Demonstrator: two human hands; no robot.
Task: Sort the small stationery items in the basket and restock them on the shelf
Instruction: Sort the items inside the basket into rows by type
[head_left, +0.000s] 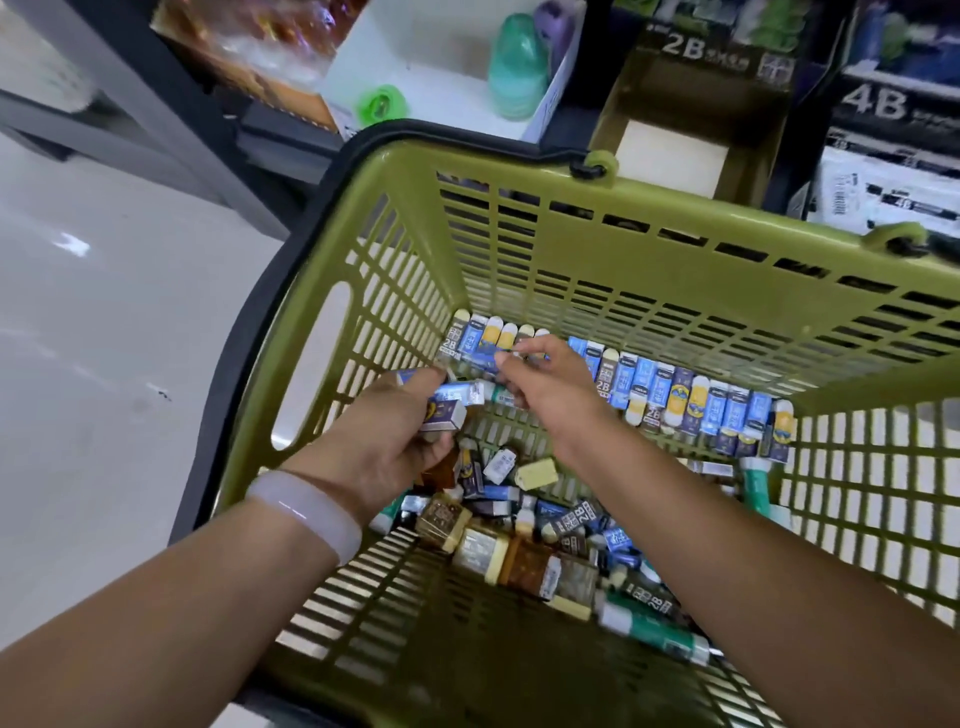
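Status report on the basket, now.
Left hand grips several small eraser boxes. Right hand pinches at the lined-up row along the far wall of the green basket. Loose pile unsorted. Nothing blocking.

Olive-green slotted basket (597, 249) — blue, yellow, brown erasers (670, 395) — black handle (270, 291).

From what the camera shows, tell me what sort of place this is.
Probably a stationery shop aisle: a green shopping basket full of small packaged erasers, and shelf display boxes marked 2B and 4B.
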